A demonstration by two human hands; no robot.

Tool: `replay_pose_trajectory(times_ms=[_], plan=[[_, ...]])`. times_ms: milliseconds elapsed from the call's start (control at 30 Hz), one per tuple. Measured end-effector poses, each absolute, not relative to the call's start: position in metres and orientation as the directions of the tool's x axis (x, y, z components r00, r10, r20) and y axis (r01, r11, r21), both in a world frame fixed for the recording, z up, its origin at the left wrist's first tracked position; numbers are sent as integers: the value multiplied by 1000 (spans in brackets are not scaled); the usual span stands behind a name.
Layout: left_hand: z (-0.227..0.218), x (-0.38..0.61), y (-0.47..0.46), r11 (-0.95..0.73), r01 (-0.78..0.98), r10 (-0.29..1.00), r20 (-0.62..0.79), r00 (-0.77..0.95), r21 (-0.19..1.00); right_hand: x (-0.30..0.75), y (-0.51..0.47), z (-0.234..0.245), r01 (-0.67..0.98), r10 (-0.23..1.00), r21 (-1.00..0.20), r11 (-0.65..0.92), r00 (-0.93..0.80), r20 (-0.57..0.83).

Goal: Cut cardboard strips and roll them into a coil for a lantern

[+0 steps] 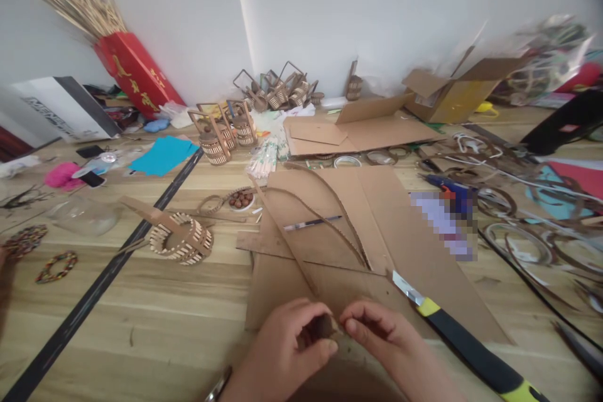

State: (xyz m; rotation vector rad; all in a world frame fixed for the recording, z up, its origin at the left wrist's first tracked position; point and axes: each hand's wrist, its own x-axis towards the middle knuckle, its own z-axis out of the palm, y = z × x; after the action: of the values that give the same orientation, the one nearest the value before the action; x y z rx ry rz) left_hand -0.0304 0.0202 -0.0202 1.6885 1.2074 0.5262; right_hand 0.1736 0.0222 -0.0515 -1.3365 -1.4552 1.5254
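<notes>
My left hand is curled around a small dark brown round piece, mostly covered by the fingers; its kind I cannot make out. Close beside it, my right hand has thumb and forefinger pinched near the piece's edge. Whatever lies between those fingertips is too small to name. Both hands are over the near edge of a cardboard sheet. To their right is a yellow and black utility knife, its blade pointing away. Brown corrugated strips and a pen lie on the cardboard.
A small slatted basket sits at left, and more handled baskets stand behind. A dish of brown beads is near the cardboard. A blue glue gun and coiled strips are at right. An open carton stands by the wall.
</notes>
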Motion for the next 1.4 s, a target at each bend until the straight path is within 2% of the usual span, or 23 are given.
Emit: replay_pose_trajectory(times_ms=[100, 267, 333, 433, 533, 633, 733, 933, 1167, 1300, 1400], plan=[[-15, -50, 36, -68, 543, 951, -110, 289, 837, 177, 21, -57, 283, 936, -953, -111, -292, -196], [-17, -93, 95, -118, 783, 983, 183, 6, 610, 177, 19, -67, 308, 936, -950, -54, -315, -155], [-18, -101, 114, -96, 808, 978, 207, -32, 581, 176, 19, -70, 321, 934, -946, -33, -326, -144], [-15, -93, 123, -115, 808, 981, 194, 1, 578, 177, 18, -72, 329, 937, -944, -11, -327, -125], [-9, -70, 106, -195, 761, 980, 161, 120, 619, 183, 16, -66, 354, 946, -935, 23, -310, -94], [-9, -49, 81, -205, 655, 974, 84, 211, 728, 197, 20, -49, 424, 946, -895, 138, -325, -8], [-14, -39, 64, -185, 644, 964, 11, 264, 743, 219, 31, -29, 528, 935, -811, 252, -349, 63], [-34, -48, 55, -239, 707, 958, 40, 286, 666, 262, 59, -21, 761, 981, -626, 174, -193, 38], [-66, -83, 53, -254, 801, 967, 167, 193, 542, 287, 45, -41, 944, 987, -323, 70, -19, 161], [-73, -91, 51, -279, 799, 960, 148, 237, 532, 318, 53, -46, 963, 979, -265, -47, 97, 180], [-73, -90, 50, -275, 807, 961, 129, 244, 522, 354, 73, -38, 949, 941, -249, -195, 252, 224]])
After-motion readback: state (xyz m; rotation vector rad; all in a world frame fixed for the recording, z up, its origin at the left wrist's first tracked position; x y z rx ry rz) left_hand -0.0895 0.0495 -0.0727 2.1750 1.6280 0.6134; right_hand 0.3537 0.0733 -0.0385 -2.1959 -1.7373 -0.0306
